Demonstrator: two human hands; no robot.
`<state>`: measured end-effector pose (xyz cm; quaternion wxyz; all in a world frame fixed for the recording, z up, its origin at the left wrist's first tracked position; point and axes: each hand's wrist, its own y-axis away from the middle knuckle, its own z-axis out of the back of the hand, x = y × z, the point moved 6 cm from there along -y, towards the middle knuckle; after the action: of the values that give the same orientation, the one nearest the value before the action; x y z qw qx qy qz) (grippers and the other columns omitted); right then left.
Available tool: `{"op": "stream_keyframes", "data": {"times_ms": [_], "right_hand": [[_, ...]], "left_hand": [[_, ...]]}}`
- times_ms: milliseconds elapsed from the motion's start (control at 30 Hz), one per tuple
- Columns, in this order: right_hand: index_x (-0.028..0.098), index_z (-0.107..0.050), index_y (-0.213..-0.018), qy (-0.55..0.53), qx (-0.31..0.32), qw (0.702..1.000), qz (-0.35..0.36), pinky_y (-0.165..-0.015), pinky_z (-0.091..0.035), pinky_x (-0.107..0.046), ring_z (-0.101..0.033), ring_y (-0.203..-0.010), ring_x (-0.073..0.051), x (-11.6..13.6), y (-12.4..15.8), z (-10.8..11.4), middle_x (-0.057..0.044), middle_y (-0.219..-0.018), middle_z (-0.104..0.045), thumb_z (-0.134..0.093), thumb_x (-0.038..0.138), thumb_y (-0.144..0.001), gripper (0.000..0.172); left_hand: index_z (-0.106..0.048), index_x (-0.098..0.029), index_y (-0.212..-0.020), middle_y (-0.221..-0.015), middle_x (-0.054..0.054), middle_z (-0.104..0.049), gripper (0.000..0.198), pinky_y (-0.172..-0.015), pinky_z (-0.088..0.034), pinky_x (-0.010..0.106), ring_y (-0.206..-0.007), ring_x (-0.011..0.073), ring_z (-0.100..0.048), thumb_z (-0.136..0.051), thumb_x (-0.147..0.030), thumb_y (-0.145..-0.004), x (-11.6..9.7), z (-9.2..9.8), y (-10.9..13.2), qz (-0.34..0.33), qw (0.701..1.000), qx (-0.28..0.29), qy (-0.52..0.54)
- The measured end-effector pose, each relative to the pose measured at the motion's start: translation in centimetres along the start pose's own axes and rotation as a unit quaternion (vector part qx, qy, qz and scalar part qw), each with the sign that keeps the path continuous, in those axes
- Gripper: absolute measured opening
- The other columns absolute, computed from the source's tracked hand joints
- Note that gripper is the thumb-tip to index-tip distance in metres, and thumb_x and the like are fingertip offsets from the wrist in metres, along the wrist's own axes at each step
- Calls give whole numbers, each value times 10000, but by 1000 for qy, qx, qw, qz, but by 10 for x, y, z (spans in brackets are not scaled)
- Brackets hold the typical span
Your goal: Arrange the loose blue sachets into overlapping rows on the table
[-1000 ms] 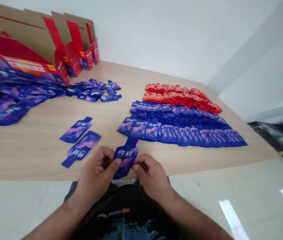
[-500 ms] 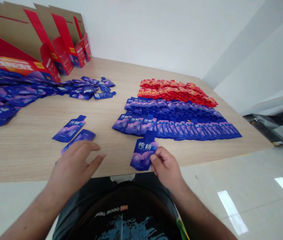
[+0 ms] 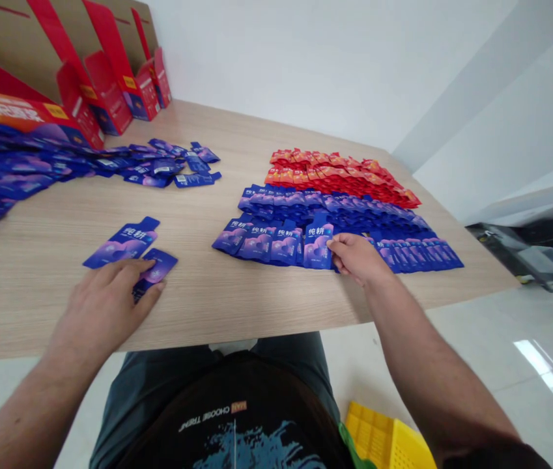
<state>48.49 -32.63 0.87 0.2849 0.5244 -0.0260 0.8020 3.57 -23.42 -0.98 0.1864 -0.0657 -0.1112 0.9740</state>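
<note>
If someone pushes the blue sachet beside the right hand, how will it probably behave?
The blue sachet is probably light and floppy, as it lies thin and flat. Its glossy film may slide easily. It overlaps the neighbouring sachets, so a push could shift them.

Yellow plastic crate (image 3: 383, 436) cut off at the bottom edge, cardboard boxes (image 3: 17, 45) at top left
</note>
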Motion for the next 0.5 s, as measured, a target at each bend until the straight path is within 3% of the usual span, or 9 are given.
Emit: {"op": "stream_keyframes", "data": {"times_ms": [267, 500], "right_hand": [[224, -538, -710, 58, -10, 998, -25, -357, -203, -204, -349, -295, -69, 6, -16, -7, 72, -408, -475, -591, 195, -1032, 327], [177, -695, -806, 155, -39, 987, -14, -390, -351, -194, -477, -331, -91, 8, -19, -3, 28, -485, -610, -727, 201, -967, 166]], "left_hand": [[-698, -158, -1246, -1334, 222, -757, 577, -1152, -521, 556, -1255, 418, -703, -296, -522, -1050, -4, 2, 1, -27, 999, -19, 18], [-704, -168, -1327, -1271, 178, -796, 531, -1044, -610, 535, -1149, 384, -768, -347, -452, -1055, -4, 5, 9, 26, 1000, -14, -5]]}}
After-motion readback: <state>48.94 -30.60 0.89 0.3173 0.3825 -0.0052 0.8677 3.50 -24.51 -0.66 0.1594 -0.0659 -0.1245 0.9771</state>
